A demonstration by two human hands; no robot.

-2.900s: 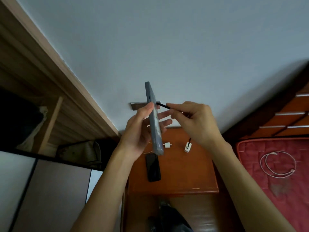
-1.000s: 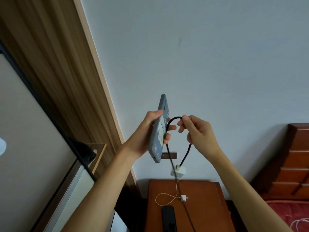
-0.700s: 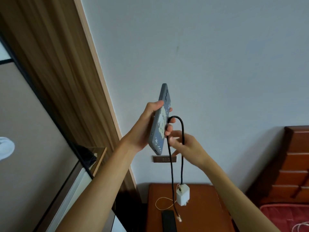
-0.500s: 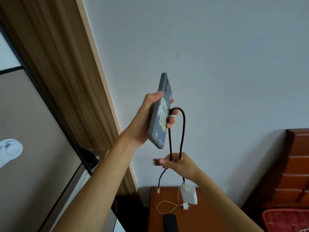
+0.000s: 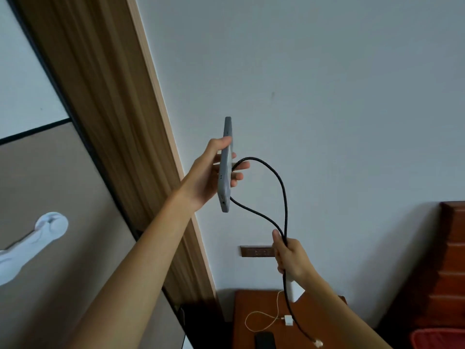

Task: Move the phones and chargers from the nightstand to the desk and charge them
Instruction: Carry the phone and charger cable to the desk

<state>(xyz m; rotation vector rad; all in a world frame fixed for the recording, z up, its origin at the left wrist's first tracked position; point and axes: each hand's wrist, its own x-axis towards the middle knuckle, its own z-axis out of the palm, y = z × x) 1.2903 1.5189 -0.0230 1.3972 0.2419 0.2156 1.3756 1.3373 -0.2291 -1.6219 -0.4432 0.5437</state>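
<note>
Currently, we hold the grey phone in the left grip, raised in front of the pale wall. The phone stands nearly upright and is seen edge-on. The thumb presses on the near edge and the fingers curl round the far side, so the left grip is clenched on the phone.

A black cable forms a loop to the right of the phone. One strand emerges at the left fingertips, arcs up and over, then drops. A second strand emerges from behind the lower end of the phone and runs down and to the right. We cannot tell how the cable lies behind the phone, because the phone hides it.

The two strands meet at the right grip, which is lower and to the right, well apart from the phone. The right grip is clenched round both strands. A white charger block shows just below this grip, partly hidden by the wrist. The cable continues down past it and ends in a pale connector hanging over the table.

On the table lie:
- a thin white cable in a loose loop, ending at a small white plug;
- a dark phone, cut off by the lower edge of the view.

A socket plate is fixed to the wall above the table. A wooden frame runs diagonally at the left, and a reddish headboard stands at the right.
</note>
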